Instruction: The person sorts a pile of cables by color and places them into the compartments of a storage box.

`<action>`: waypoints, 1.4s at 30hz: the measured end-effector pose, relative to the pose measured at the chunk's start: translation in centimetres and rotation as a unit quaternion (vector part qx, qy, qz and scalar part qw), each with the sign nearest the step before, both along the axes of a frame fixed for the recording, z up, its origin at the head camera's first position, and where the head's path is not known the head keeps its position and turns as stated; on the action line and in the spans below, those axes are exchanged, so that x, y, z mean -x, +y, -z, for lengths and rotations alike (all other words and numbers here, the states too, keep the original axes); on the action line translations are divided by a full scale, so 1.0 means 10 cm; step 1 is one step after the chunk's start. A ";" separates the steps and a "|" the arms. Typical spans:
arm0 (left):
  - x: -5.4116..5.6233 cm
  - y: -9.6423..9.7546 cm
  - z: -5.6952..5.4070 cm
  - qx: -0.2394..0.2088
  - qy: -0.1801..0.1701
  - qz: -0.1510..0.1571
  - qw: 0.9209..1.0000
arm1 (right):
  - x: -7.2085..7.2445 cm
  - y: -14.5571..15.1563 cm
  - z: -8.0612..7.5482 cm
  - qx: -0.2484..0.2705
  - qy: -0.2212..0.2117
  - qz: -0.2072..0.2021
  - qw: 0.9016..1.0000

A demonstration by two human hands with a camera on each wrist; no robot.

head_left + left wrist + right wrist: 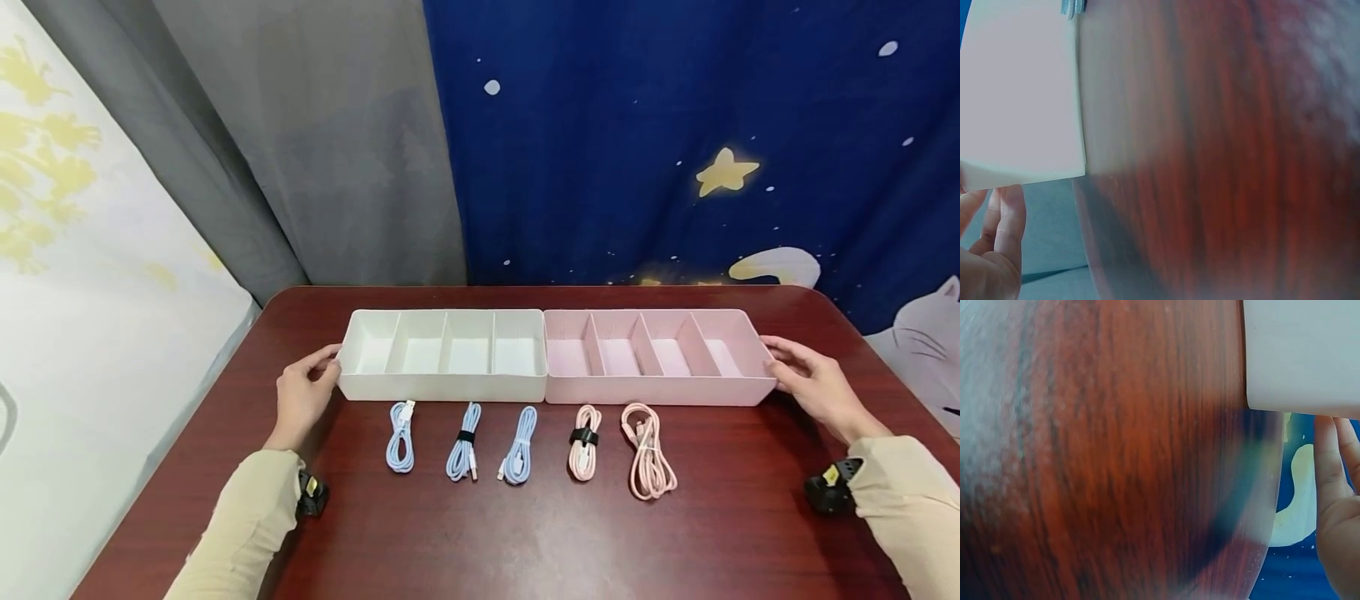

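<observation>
A white four-compartment organizer box (442,387) and a pink one (660,392) stand end to end across the table. My left hand (303,396) touches the outer left end of the white box with its fingertips. At the pink box's outer right end, the fingers of my right hand (821,392) rest against the wall. Both boxes' compartments hold nothing. In front lie three coiled blue cables: one at left (405,433), one with a black strap (461,454), one further right (519,454). Beside them are a black-strapped pink cable (583,458) and a larger pink cable (652,475).
The dark red wooden table (555,542) has rounded back corners. Behind it hang a grey curtain (360,167) and a blue curtain (600,167) with stars. A white patterned cloth (90,350) covers the left side.
</observation>
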State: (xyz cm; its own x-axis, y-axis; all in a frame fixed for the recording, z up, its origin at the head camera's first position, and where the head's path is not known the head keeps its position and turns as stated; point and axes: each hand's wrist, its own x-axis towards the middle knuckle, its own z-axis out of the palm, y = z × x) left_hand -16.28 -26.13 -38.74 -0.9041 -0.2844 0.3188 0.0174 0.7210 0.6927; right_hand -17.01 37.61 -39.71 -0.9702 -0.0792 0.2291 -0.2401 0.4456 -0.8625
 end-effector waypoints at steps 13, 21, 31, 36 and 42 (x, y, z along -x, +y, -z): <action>-0.02 0.02 0.02 -0.006 -0.019 -0.006 1.000 | -0.01 0.00 0.04 0.006 -0.006 -0.003 1.000; -0.02 0.02 0.02 -0.001 -0.018 -0.008 1.000 | -0.03 -0.01 0.01 -0.020 -0.002 0.003 1.000; 0.05 0.05 -0.04 0.006 -0.019 0.018 1.000 | -0.09 0.03 -0.04 0.005 -0.022 0.016 1.000; 0.06 0.00 -0.07 -0.002 -0.028 0.058 0.998 | -0.12 0.02 -0.03 0.016 -0.028 0.021 0.999; 0.01 -0.08 -0.09 0.001 -0.042 0.091 0.995 | -0.10 -0.07 -0.06 -0.017 -0.014 0.052 0.998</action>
State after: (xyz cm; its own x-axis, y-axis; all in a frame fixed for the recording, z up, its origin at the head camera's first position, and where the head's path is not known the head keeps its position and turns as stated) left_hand -16.41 -26.97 -37.82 -0.9642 -0.1132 0.2399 0.0897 0.7120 0.6965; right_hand -16.01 36.87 -39.15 -0.9795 0.0146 0.2010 -0.1676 0.4952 -0.8525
